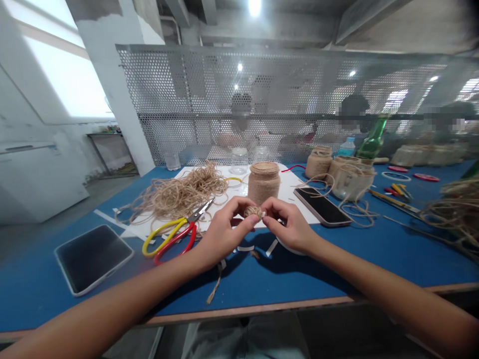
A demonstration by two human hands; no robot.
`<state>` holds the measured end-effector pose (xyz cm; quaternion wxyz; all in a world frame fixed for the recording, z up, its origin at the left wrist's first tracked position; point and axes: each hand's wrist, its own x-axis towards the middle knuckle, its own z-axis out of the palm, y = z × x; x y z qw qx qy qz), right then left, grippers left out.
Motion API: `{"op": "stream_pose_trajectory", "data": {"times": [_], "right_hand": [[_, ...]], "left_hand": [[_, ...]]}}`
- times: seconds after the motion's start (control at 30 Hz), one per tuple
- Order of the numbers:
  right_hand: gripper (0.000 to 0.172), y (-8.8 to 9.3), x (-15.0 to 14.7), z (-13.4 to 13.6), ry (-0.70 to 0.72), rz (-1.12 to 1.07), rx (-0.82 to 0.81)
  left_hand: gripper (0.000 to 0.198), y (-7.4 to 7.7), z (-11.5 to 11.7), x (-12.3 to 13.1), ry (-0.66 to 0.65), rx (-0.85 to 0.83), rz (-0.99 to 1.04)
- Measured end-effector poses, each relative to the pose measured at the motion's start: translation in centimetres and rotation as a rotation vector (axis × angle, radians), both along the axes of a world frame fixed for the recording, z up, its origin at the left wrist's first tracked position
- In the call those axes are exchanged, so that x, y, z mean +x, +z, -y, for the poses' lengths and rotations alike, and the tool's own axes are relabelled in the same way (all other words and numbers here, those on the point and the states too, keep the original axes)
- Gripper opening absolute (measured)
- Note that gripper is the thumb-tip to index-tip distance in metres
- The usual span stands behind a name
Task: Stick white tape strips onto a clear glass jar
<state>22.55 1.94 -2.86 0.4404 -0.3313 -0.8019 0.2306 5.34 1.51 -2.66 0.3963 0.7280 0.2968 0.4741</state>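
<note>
Brown twine ball [253,212] is pinched in a closed grip by the left hand [224,235] and the right hand [289,224] together, above the blue table [337,264], near yellow and red scissors [175,235].

Scissors [174,237] block left of hands [224,234], smartphone [322,206] blocks right

Tan jute ball [253,212], blue workbench [60,319], yellow-and-red scissors [183,232].
</note>
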Motion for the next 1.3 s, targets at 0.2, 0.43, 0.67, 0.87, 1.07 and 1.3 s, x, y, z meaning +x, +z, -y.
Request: {"op": "stream_pose_trajectory", "data": {"times": [0.2,0.43,0.67,0.87,1.07,1.3], "right_hand": [[0.004,-0.08,0.02,0.08,-0.001,0.008,0.025],[0.005,-0.05,0.02,0.08,-0.014,0.023,0.054],[0.009,-0.14,0.11,0.09,-0.013,0.048,0.066],[0.01,-0.01,0.15,0.18,0.007,0.061,0.068],[0.01,0.08,0.13,0.11,0.018,0.048,0.07],[0.013,0.25,0.17,0.04,0.025,0.069,0.036]], "left_hand": [[0.023,-0.04,-0.03,0.0,-0.007,0.004,0.012],[0.023,-0.15,-0.16,0.04,-0.021,0.003,0.006],[0.023,0.17,0.14,-0.14,-0.025,-0.013,-0.021],[0.023,0.28,0.37,-0.29,-0.035,0.021,-0.067],[0.021,0.05,0.31,-0.41,-0.057,0.059,-0.107],[0.02,-0.11,0.25,-0.4,-0.017,0.08,-0.134]]}}
